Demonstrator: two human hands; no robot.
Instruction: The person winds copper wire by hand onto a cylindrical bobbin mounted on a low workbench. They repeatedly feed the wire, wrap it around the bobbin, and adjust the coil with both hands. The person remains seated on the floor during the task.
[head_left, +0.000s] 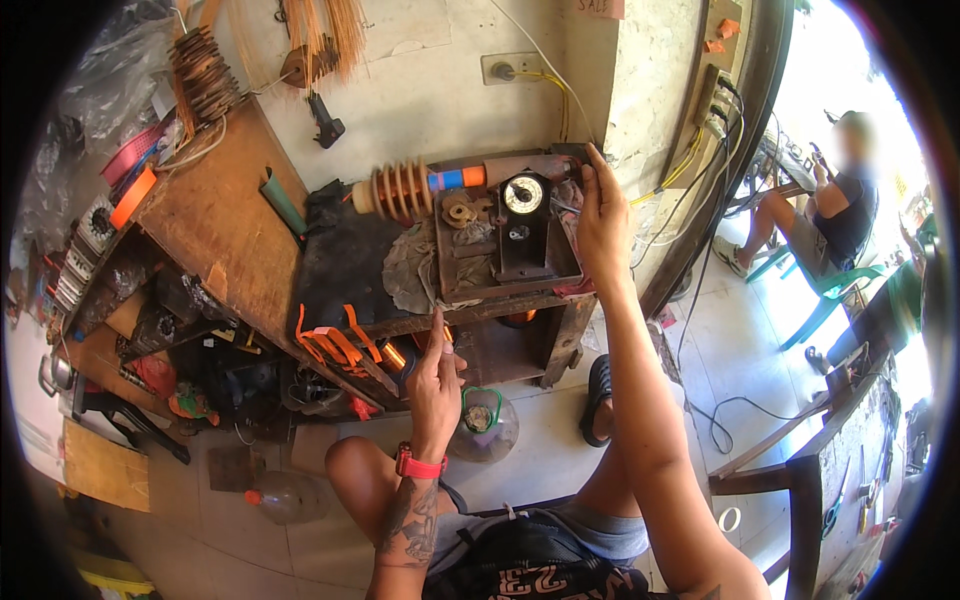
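Observation:
A coil winding machine [510,265] with a round white dial [523,194] sits on the workbench. On its shaft, the ribbed coil former [400,190] is smeared as if turning. My right hand [605,220] is at the machine's right end, fingers long and curved around that end; what it grips is hidden. Below the bench's front edge, my left hand [437,385] has its index finger raised and the others folded in a pinch. Anything thin between those fingers is too small to make out. A copper wire spool [398,357] lies beside it under the bench.
Orange strips [335,345] hang at the bench's front left. A clear jug [487,430] stands on the floor between my legs, and a clear bottle [285,497] lies to the left. Another person [835,200] sits at the far right. Cables [720,410] trail across the floor.

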